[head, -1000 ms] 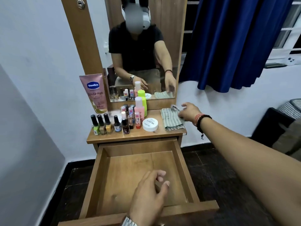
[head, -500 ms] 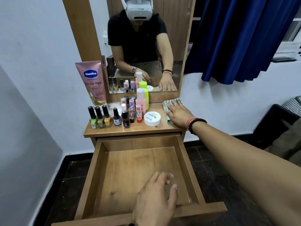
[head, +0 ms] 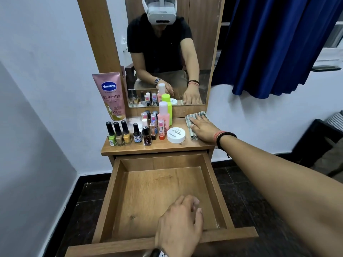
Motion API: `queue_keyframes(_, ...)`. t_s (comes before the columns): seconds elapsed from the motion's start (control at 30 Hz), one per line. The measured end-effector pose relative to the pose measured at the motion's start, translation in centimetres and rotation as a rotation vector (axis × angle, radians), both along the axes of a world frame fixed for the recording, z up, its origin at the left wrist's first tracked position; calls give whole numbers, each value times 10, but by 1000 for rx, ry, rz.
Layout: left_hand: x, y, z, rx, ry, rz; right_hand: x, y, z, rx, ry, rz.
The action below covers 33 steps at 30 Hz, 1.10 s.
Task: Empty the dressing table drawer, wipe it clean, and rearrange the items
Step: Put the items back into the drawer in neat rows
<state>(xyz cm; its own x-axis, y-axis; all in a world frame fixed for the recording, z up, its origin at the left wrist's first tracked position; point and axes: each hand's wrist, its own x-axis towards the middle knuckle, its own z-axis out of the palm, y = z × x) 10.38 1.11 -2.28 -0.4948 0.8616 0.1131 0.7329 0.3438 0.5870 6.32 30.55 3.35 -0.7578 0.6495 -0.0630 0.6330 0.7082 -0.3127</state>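
The wooden drawer (head: 118,191) is pulled out and holds nothing. My left hand (head: 180,225) rests over its front edge, fingers loosely bent inside. On the table top (head: 185,146) my right hand (head: 203,128) lies flat on a folded checked cloth (head: 196,115) at the right end. Left of it stand a white nail polish remover tub (head: 176,134), pink (head: 163,114) and green (head: 168,103) bottles, several small tubes and a row of nail polish bottles (head: 119,133). A pink Vaseline tube (head: 110,95) leans at the back left.
The mirror (head: 167,52) behind the table reflects a person with a headset. A blue curtain (head: 274,45) hangs to the right. White walls close in on the left. Dark floor tiles (head: 239,191) lie around the drawer, and a dark chair (head: 319,141) stands at the far right.
My right hand moved from the cloth's right edge onto the cloth and now lies flat on it. My left hand stays at the drawer front. The view tilted down a little.
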Motion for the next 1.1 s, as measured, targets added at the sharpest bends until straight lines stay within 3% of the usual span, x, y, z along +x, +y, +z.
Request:
queue_keyframes(0.2, 1, 0, -2, 2, 31, 23, 25, -28, 20, -20, 202, -32)
queue_keyframes(0.33, 1, 1, 0, -18, 42, 33, 59, -72, 31, -26, 216, 25)
queue_keyframes(0.63, -2, 4, 6, -28, 7, 90, 142, -185, 2, -144, 55, 168)
queue_keyframes(0.87, -13, -2, 20, 153, -261, 148, 157, -228, -19, -190, 19, 189)
queue_keyframes(1.1, -66, -10, 62, 298, -174, 201, 166, -237, -28, -156, -155, 300)
